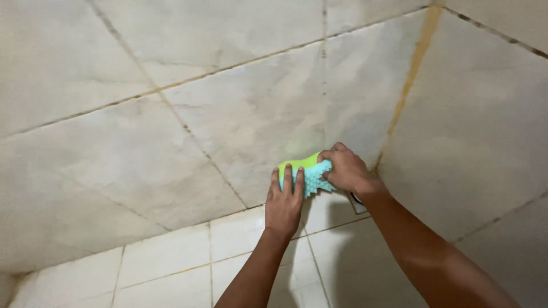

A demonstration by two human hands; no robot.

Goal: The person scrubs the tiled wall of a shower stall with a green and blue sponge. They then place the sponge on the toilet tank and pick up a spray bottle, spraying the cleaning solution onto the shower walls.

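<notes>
Two bare arms reach up from the near edge toward a pale tiled wall. The left hand lies flat, palm down, with its back facing the camera. Its fingers are straight and close together, and their tips rest on the near left edge of a scrubbing sponge. The thumb sits along the side of the hand. The left arm comes up almost straight from the bottom, and the wrist is straight too. The right hand is curled like a claw over the right side of the sponge. Its fingers are bent and pressed together, and they grip the sponge from the top, so the knuckles stick up. The right arm comes in from the near right corner at a slant, and the wrist bends a little toward the left. A small dark and white thing shows just under the right wrist, but it is too small to tell what it is. The sponge is bright green on its far side and blue-green with little bumps on its near side. It is pressed on the wall, low down, just above the line where the wall meets the white tiled floor. It sits between both hands, a bit right of the middle. A brown-yellow stained corner line runs up the wall, just right of the hands. Thin dark lines cross the big wall tiles.
</notes>
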